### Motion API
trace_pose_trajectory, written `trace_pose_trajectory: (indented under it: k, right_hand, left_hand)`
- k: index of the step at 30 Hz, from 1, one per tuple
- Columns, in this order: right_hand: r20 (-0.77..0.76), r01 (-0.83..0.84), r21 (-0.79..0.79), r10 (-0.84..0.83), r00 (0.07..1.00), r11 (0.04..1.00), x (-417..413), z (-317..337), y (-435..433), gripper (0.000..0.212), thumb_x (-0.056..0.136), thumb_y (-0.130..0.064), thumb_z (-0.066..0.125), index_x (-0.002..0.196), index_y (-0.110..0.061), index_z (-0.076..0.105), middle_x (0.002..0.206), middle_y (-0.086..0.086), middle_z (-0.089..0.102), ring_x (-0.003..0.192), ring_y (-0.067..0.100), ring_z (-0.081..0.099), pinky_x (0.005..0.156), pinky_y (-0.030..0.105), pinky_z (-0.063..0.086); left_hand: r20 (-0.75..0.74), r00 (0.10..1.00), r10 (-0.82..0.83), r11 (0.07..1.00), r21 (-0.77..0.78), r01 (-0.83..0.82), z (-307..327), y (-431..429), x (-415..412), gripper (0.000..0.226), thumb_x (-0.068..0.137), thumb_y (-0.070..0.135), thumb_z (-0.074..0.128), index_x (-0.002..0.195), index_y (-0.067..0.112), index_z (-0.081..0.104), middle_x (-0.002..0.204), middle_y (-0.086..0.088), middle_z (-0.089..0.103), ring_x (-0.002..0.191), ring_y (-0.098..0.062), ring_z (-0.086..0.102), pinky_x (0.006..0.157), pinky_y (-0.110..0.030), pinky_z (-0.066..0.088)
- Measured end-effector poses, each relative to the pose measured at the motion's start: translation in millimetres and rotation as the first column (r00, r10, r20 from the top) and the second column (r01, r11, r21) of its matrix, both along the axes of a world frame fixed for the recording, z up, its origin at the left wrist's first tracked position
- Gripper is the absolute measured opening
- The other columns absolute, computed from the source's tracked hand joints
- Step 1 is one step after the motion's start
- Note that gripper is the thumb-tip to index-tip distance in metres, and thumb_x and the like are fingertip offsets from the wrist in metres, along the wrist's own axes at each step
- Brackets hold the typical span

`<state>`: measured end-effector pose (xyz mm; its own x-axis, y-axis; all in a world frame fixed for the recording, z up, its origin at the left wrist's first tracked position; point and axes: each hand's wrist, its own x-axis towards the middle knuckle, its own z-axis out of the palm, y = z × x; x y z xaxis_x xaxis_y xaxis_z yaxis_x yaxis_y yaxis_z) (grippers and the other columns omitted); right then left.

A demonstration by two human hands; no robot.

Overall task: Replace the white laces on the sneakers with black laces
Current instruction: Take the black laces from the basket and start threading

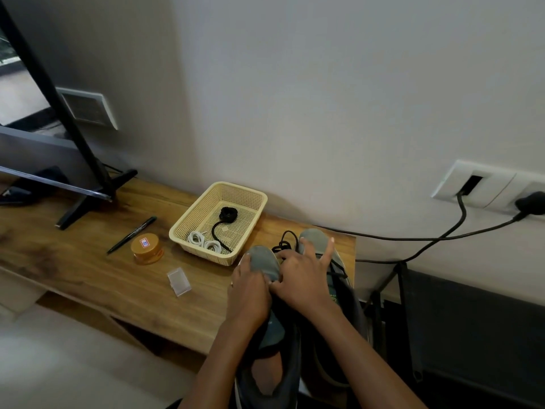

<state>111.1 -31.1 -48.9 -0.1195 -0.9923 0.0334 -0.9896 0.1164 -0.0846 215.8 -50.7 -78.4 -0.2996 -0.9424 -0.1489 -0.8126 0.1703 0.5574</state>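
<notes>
Two grey sneakers stand side by side at the right end of the wooden table, toes toward the wall. The left sneaker (265,261) lies under both hands. My left hand (249,293) grips its toe area with curled fingers. My right hand (303,278) pinches at the lacing between the shoes, with one finger stretched out over the right sneaker (315,240). A black lace (284,242) loops loose between the toes, and the right sneaker carries black lacing. A cream basket (188,225) holds two coiled white laces (203,242) and a coiled black lace (227,215).
A pen (132,234), an orange-lidded jar (146,248) and a small clear plastic box (179,281) lie left of the basket. A TV stand foot (88,199) stands at the far left. Black cables (436,239) hang from wall sockets at the right.
</notes>
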Motion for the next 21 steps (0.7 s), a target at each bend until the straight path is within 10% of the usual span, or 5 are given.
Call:
trace_pose_trajectory:
  k: [4,9,13,21]
  right_hand:
    - [0.013,0.023,0.017,-0.023,1.000,1.000,0,3,2,0.030,0.084,-0.037,0.059,0.103,-0.016,0.069,0.125,-0.008,0.058,0.142,0.027,0.016,0.100,0.059,-0.027]
    - [-0.002,0.042,0.041,-0.042,0.999,0.998,0,4,4,0.027,0.083,-0.035,0.059,0.097,-0.013,0.067,0.123,-0.006,0.058,0.141,0.028,0.018,0.105,0.061,-0.020]
    - [-0.025,0.031,0.018,-0.030,0.999,0.999,3,2,6,0.029,0.086,-0.037,0.057,0.098,-0.013,0.068,0.127,-0.005,0.055,0.140,0.028,0.018,0.103,0.062,-0.021]
    - [-0.013,0.023,0.026,-0.022,1.000,0.999,4,0,6,0.033,0.088,-0.040,0.057,0.109,-0.017,0.067,0.130,-0.007,0.053,0.141,0.029,0.015,0.101,0.061,-0.022]
  left_hand:
    - [-0.249,0.964,0.093,0.995,0.063,-0.079,1,-2,6,0.019,0.097,0.008,0.044,0.109,-0.003,0.052,0.149,-0.013,0.025,0.120,-0.011,0.039,0.082,-0.008,0.024]
    - [-0.322,0.907,0.272,0.959,0.016,-0.283,11,-8,15,0.010,0.097,0.010,0.046,0.090,0.013,0.053,0.117,-0.012,0.049,0.082,-0.007,0.044,0.072,-0.019,0.030]
    - [-0.069,0.967,0.247,0.942,-0.216,-0.256,15,-6,20,0.014,0.090,0.031,0.061,0.103,0.028,0.063,0.132,0.006,0.043,0.120,-0.021,0.036,0.093,-0.032,0.035]
    - [0.198,0.974,0.113,0.987,-0.137,-0.087,20,4,6,0.021,0.083,0.043,0.066,0.105,0.041,0.065,0.158,0.007,0.011,0.144,-0.028,-0.007,0.112,-0.054,0.003]
